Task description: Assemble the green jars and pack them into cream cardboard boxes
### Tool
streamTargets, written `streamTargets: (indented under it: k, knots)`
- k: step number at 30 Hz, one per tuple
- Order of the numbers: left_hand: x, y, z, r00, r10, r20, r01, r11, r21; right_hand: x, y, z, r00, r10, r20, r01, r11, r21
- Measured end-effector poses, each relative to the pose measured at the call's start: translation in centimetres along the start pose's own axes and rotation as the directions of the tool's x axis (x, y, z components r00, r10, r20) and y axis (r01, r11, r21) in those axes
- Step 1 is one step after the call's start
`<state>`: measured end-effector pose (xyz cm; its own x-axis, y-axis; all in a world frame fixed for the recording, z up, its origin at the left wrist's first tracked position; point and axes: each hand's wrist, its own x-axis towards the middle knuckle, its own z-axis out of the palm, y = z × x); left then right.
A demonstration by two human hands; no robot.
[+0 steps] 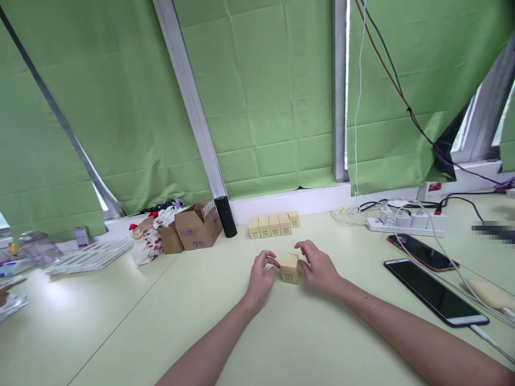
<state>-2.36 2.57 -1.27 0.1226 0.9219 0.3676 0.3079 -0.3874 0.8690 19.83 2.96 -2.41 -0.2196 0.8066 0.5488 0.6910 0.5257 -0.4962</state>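
A small tan cardboard box [289, 269] with a greenish square on its front stands on the table between my two hands. My left hand [260, 280] grips its left side, the curled fingertips against the upper edge. From the other side, my right hand [321, 271] presses the box with a fingertip or thumb, while its upper fingers arch above the corner. Further back, several similar small boxes [274, 225] stand side by side in a row, with one set slightly behind at the right end.
A black cylinder [226, 217] and an opened brown carton [199, 228] stand at the back left, beside a patterned cloth bag [147, 244]. To the right lie two phones, a white-framed one [436, 292] and a dark one [420, 252], cables, and a white power strip [406, 222].
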Motion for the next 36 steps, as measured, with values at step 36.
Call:
streamTargets:
  k: [36]
  knots:
    - [0.1, -1.2, -0.2, 0.996, -0.066, -0.057, 0.081, 0.943, 0.322, 8.4, 10.2, 2.0, 0.889, 0.453, -0.065, -0.395, 0.832, 0.390]
